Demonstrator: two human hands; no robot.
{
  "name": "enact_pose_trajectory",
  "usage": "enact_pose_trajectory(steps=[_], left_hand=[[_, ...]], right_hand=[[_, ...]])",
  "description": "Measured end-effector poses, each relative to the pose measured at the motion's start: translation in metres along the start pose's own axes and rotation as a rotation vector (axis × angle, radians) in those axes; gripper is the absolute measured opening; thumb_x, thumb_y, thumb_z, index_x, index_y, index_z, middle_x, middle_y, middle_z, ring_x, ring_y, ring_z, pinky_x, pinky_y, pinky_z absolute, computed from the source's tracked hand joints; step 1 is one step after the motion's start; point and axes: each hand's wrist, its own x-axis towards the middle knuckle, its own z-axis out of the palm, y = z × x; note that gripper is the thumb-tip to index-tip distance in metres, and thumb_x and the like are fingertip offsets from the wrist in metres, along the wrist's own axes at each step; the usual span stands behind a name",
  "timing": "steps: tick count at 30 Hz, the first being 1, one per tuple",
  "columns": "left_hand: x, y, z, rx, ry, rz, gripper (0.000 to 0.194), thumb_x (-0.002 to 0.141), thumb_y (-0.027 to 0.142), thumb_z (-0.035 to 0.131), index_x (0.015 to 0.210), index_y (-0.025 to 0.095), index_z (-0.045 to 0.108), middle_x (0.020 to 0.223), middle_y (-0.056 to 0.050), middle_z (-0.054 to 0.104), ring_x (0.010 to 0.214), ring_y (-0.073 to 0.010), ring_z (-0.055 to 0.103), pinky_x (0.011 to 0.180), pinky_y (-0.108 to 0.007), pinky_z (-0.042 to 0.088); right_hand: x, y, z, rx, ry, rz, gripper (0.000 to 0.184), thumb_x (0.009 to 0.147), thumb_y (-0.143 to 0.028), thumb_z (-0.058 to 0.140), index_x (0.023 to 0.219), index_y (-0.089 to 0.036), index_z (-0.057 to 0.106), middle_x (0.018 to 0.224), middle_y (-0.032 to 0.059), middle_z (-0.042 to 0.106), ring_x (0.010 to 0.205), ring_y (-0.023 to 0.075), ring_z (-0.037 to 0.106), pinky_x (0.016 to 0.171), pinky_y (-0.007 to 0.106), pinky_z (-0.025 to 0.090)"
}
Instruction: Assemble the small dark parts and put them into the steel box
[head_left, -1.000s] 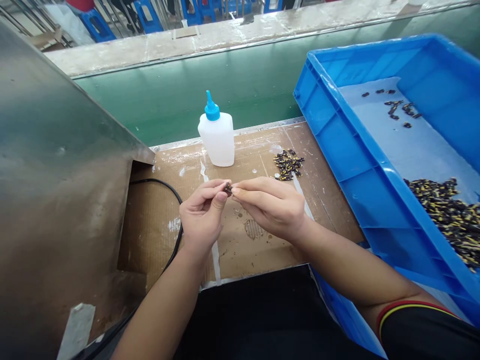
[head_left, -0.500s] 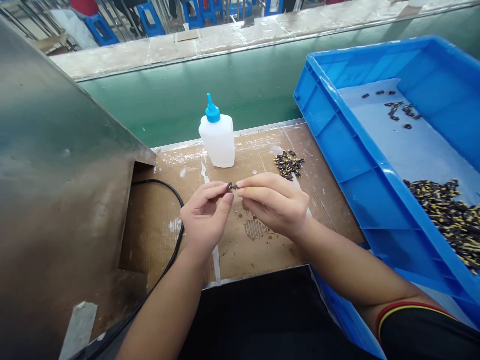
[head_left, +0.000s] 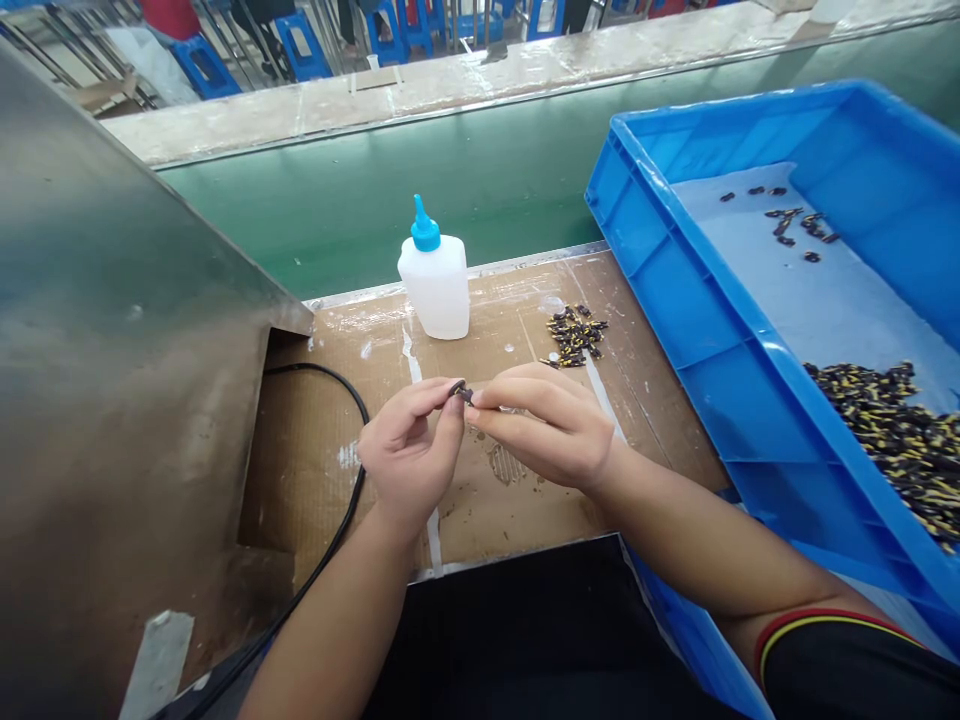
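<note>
Head view: small dark component (head_left: 460,393) pinched tightly between left hand (head_left: 411,458) and right hand (head_left: 541,428).

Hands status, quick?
Left hand and right hand: fingertips pinching small dark part. Black cable beside left hand.

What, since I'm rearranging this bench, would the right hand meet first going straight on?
Probably the small dark part at the right hand's fingertips, then the left hand; depth is unclear.

Left hand (head_left: 411,462), right hand (head_left: 544,428), both pinching
</note>
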Motion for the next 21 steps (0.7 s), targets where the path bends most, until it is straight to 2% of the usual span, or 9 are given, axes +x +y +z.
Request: enact_pose_trajectory(steps=[7, 11, 14, 17, 21], left_hand=[[-0.0015, -0.0022, 0.0005, -0.069, 0.009, -0.016, 0.018, 0.093, 0.009, 0.079, 0.104, 0.023, 0.083, 0.103, -0.004, 0.084, 0.091, -0.0167, 0.08, 0.081, -0.03, 0.068], [-0.0021, -0.0018, -0.001, -0.081, -0.036, -0.089, 0.018, 0.097, 0.012, 0.076, 0.108, 0.024, 0.083, 0.103, -0.004, 0.083, 0.092, -0.0163, 0.079, 0.083, -0.029, 0.067], [-0.0022, 0.0006, -0.0021, -0.041, -0.084, -0.098, 0.018, 0.1, 0.018, 0.073, 0.113, 0.024, 0.083, 0.106, -0.006, 0.084, 0.092, -0.0182, 0.08, 0.084, -0.033, 0.068], [-0.0023, 0.0025, -0.0018, 0.005, -0.085, -0.077, 0.018, 0.098, 0.019, 0.075, 0.114, 0.023, 0.083, 0.109, -0.007, 0.084, 0.093, -0.0204, 0.08, 0.085, -0.037, 0.069], [-0.0022, 0.0019, -0.0003, 0.033, -0.046, -0.052, 0.018, 0.095, 0.016, 0.077, 0.111, 0.023, 0.083, 0.105, -0.006, 0.084, 0.093, -0.0198, 0.081, 0.086, -0.036, 0.069]], right_hand=[[0.0018, -0.0032, 0.0002, 0.014, -0.042, -0.011, 0.014, 0.102, -0.002, 0.071, 0.108, -0.012, 0.077, 0.106, 0.0122, 0.077, 0.098, 0.0234, 0.075, 0.083, 0.037, 0.07], [0.0007, -0.0012, 0.0057, 0.042, 0.046, 0.144, 0.015, 0.1, -0.005, 0.076, 0.109, -0.018, 0.077, 0.105, 0.0085, 0.078, 0.092, 0.0201, 0.077, 0.081, 0.034, 0.069], [0.0007, 0.0019, 0.0078, 0.07, 0.106, 0.267, 0.02, 0.1, -0.007, 0.076, 0.115, -0.021, 0.076, 0.104, 0.0057, 0.08, 0.09, 0.0189, 0.078, 0.082, 0.033, 0.069], [0.0013, 0.0039, 0.0076, 0.075, 0.111, 0.307, 0.021, 0.101, -0.009, 0.073, 0.116, -0.023, 0.075, 0.103, 0.0034, 0.081, 0.091, 0.0189, 0.079, 0.084, 0.034, 0.07], [0.0003, 0.0044, 0.0082, 0.066, 0.096, 0.296, 0.012, 0.101, -0.012, 0.073, 0.109, -0.022, 0.075, 0.098, 0.0039, 0.081, 0.088, 0.0188, 0.079, 0.079, 0.033, 0.069]])
